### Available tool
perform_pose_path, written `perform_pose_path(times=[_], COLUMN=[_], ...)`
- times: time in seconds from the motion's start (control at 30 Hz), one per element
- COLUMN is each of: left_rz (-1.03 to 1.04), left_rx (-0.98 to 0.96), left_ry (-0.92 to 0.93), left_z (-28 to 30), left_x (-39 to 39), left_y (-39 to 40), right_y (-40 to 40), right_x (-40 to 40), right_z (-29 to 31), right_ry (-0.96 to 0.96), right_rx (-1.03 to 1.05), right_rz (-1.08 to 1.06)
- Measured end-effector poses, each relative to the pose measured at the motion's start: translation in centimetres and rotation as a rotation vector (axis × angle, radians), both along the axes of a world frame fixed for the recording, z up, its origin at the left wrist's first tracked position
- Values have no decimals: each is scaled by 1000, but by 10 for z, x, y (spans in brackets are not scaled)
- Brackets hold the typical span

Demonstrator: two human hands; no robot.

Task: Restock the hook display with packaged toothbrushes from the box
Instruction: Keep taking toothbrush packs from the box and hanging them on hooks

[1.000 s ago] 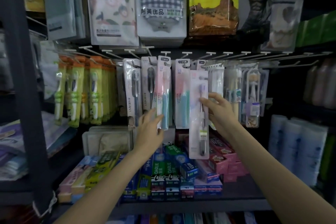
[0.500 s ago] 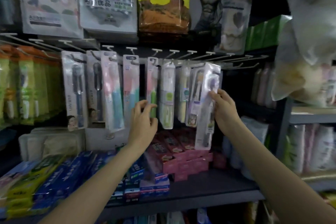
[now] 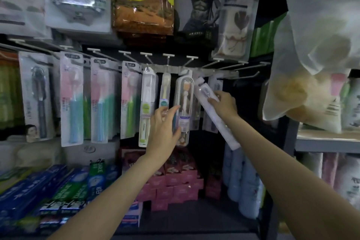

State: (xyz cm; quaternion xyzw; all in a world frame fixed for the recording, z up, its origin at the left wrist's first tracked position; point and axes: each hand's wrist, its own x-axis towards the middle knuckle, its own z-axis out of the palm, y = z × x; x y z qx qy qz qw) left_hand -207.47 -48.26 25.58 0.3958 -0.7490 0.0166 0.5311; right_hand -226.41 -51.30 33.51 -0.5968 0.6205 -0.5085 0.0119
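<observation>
My right hand pinches a long white packaged toothbrush, held tilted with its top end close to the hook rail. My left hand reaches up with relaxed fingers that touch a clear hanging pack with an orange-and-white toothbrush. More packaged toothbrushes hang to the left: a white-and-green pack, pink-and-teal packs and a dark one. Several bare hooks stick out to the right. The box is not in view.
Towel and cloth packs hang above the hooks. The shelf below holds toothpaste boxes, pink boxes and pale blue bottles. A translucent bag of sponges hangs close at the right, over a grey shelf.
The view has swung right along the rail. My right hand carried the white pack right and tilted it toward the rail. My left hand moved right onto the clear orange-toothbrush pack.
</observation>
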Motion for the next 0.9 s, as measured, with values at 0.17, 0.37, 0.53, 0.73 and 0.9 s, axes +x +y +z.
perform_pose_path(times=[0.17, 0.37, 0.53, 0.73, 0.9], left_rz=[-27, -29, -51, -178, -311], left_rx=[74, 48, 99, 256, 550], left_ry=[-26, -42, 5, -63, -255], left_z=[-1, -12, -66, -178, -275], left_x=[0, 4, 9, -1, -29], left_y=[-4, 1, 21, 59, 97], right_y=[-18, -22, 15, 107, 177], right_x=[1, 8, 1, -33, -69], right_z=[20, 1, -64, -191, -310], right_ry=[-272, -425, -232, 53, 107], right_rx=[-71, -18, 88, 115, 472], right_rz=[9, 77, -13, 7, 9])
